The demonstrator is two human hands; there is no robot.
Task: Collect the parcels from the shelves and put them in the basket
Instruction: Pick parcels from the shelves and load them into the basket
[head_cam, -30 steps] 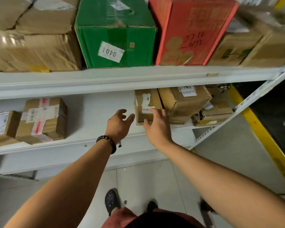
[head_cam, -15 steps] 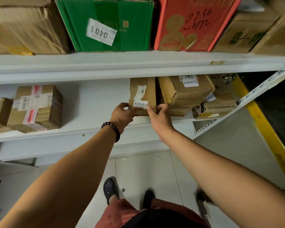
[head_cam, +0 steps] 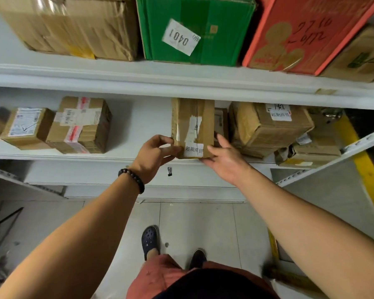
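Pinched between left hand (head_cam: 156,155) and right hand (head_cam: 224,159), the parcel (head_cam: 192,128) stands at the shelf (head_cam: 52,157) edge; pickup step, and pulling it clear should come next.

The upper shelf (head_cam: 138,83) hides the parcel's (head_cam: 192,124) far end.
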